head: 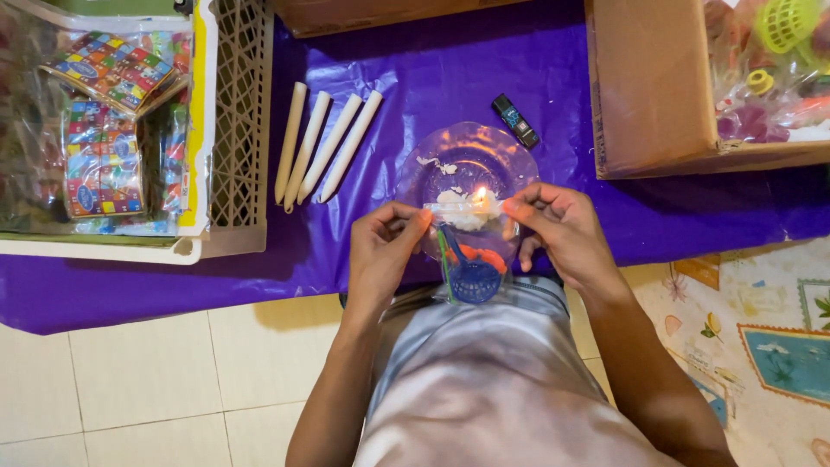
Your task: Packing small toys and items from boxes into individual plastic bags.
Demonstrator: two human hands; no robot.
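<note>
So I've got a small clear plastic bag (467, 259) pinched at its top edge between both hands, stretched flat right over a lit candle stub (478, 201) with a little flame. My left hand (385, 251) is closed on the left end of the bag's top strip, thumb and fingers squeezed together, and my right hand (558, 229) grips the right end the same way. Inside the bag hangs a blue plastic toy basket (474, 278) with something orange beside it. The candle sits in a lump of melted white wax on a clear round plastic plate (450, 151), which rests on the purple plastic table cover (432, 69).

Just left of the plate lie four cream-coloured tapered candles (328, 145) side by side, and a small dark lighter (515, 120) sits near the plate's upper right. A beige lattice crate (240, 130) holding packaged colourful board games (104, 130) is off to the left, and an open cardboard box (648, 95) of bagged toys to the right.
</note>
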